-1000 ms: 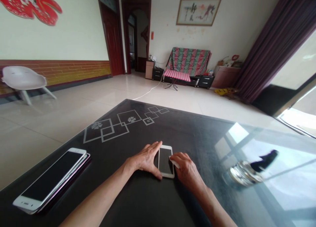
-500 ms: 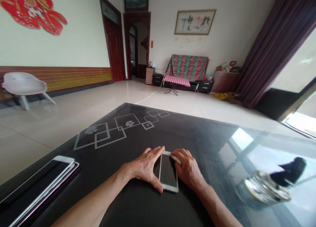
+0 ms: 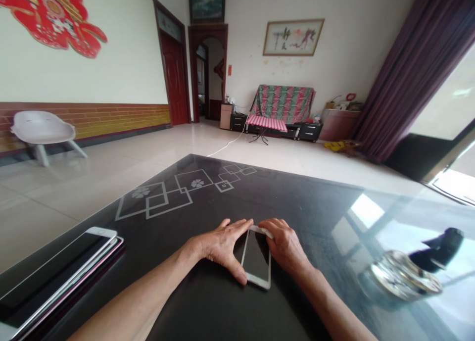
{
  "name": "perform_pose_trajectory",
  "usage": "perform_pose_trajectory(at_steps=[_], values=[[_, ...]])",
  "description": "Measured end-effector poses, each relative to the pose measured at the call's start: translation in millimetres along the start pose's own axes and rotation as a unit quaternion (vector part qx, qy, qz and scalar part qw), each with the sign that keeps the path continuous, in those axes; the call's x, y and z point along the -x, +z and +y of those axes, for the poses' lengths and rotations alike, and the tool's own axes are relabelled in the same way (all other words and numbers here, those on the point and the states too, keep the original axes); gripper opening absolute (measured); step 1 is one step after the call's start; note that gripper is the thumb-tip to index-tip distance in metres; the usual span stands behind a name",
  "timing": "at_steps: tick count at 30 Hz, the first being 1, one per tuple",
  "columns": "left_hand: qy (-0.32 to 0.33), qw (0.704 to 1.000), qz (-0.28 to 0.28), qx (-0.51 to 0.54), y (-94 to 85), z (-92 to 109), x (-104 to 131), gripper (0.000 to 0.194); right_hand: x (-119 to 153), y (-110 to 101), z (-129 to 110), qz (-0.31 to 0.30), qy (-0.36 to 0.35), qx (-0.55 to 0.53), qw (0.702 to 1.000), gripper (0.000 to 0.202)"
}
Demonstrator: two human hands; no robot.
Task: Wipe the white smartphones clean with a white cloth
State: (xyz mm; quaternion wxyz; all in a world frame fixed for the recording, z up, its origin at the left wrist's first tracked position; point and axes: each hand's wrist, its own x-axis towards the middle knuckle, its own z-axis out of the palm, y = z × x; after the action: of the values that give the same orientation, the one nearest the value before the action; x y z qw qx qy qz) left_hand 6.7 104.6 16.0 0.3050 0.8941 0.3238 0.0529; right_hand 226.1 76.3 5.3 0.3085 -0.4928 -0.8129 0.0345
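Observation:
A white-framed smartphone (image 3: 257, 257) lies on the dark glossy table (image 3: 208, 311), its black screen facing up. My left hand (image 3: 224, 247) grips it along the left side, with the thumb at the lower left corner and the fingertips at the top edge. My right hand (image 3: 284, 242) is closed at the phone's upper right, the curled fingers pressing a small white piece (image 3: 266, 232), perhaps folded tissue or cloth, against the glass. Most of that white piece is hidden under the fingers.
At the left, a stack of larger phones or tablets (image 3: 63, 271) rests near the table edge. A clear glass object (image 3: 403, 276) with a black part (image 3: 438, 249) stands at the right. Beyond are a white chair (image 3: 42, 128) and a small striped-top table (image 3: 267, 122).
The view has shifted slightly, so the scene sits a little farther right. The phone appears tilted a bit more, and the right fingers remain at its top right corner.

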Motion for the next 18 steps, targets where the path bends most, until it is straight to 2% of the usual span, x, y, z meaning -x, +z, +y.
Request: perform_pose_trajectory(at_steps=[4,9,14,18], values=[[0.001,1.000,0.000,0.006,-1.1,-1.3,0.8,0.133,0.5,-0.9,-1.4,-0.005,0.002,0.013,1.000,0.030],[0.011,0.998,0.048,0.046,-7.5,-5.3,4.2,0.126,0.0,-3.1,-1.4,0.001,0.029,0.057,0.998,0.026],[0.042,0.989,0.067,0.124,-12.9,-17.5,6.3,0.109,-0.1,-10.0,0.7,0.004,0.090,0.110,0.990,0.021],[0.035,0.984,0.121,0.128,-11.7,-21.2,6.0,0.079,2.7,-15.2,8.5,0.017,0.143,0.127,0.981,0.019]])
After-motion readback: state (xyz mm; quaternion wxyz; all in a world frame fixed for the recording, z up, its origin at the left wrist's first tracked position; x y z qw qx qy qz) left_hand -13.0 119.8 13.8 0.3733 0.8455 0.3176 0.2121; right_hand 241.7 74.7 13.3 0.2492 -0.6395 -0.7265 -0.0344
